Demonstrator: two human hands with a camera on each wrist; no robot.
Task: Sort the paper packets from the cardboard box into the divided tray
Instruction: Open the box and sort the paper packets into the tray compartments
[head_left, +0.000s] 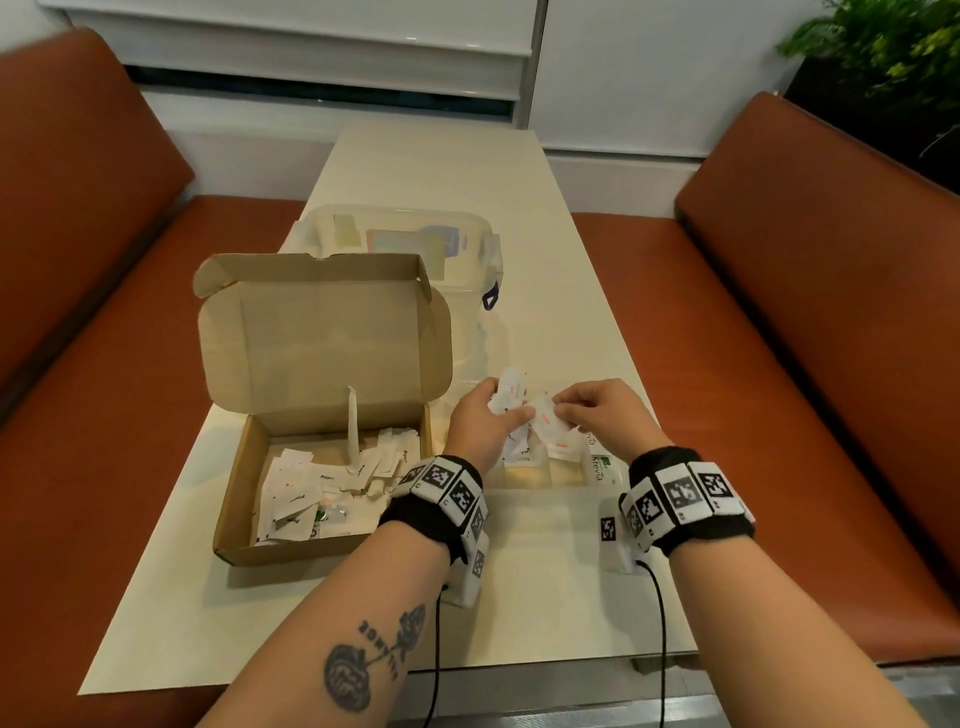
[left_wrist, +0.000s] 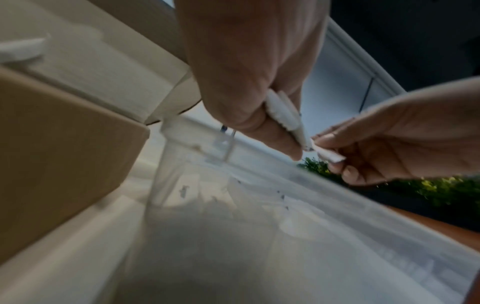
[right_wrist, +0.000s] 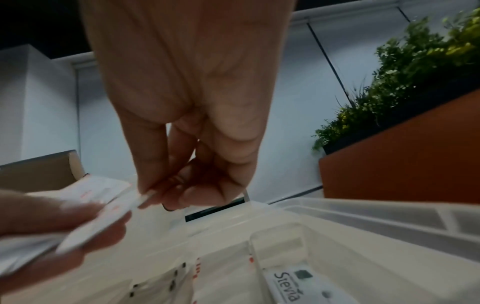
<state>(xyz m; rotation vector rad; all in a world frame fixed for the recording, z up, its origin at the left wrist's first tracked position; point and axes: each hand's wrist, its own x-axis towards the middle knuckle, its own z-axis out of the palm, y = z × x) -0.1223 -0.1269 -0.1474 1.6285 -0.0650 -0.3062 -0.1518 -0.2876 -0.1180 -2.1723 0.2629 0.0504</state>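
Note:
My left hand (head_left: 506, 413) grips a small bunch of white paper packets (head_left: 511, 392) with red print. It is held above the clear divided tray (head_left: 524, 477), just right of the open cardboard box (head_left: 322, 540). My right hand (head_left: 563, 410) pinches the end of one packet (head_left: 545, 421) from that bunch. The left wrist view shows the bunch (left_wrist: 281, 115) in my left fingers and the right fingertips (left_wrist: 326, 139) on a packet end. In the right wrist view my right fingers (right_wrist: 155, 195) pinch a packet (right_wrist: 103, 222). More loose packets (head_left: 306, 493) lie in the box.
Stevia packets (head_left: 600, 462) lie in the tray's right compartment, where other packets also sit. A clear lidded container (head_left: 405, 244) stands behind the box's raised lid (head_left: 322, 338). Orange benches (head_left: 805, 338) flank the narrow cream table (head_left: 545, 597). A plant (head_left: 883, 57) stands far right.

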